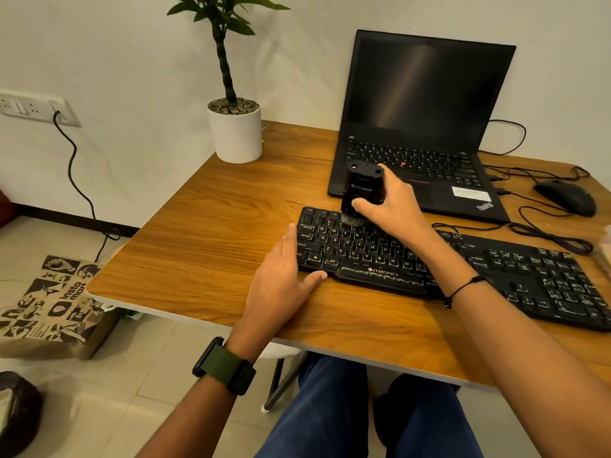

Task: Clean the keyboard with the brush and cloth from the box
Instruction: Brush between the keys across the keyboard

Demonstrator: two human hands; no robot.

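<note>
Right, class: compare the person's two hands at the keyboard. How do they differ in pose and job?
The right hand grips the brush upright, bristles on the top key rows; the left hand holds nothing. The left hand lies flat with straight fingers against the keyboard's left end; the right hand's fingers curl. Both are at the keyboard's left part.

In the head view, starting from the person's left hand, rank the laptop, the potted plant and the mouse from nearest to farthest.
From the left hand, resting at the keyboard's left end:
1. Laptop, behind the keyboard, to the right.
2. Potted plant, at the table's far left corner; too close to the laptop to call.
3. Mouse, far right, clearly farthest.
</note>
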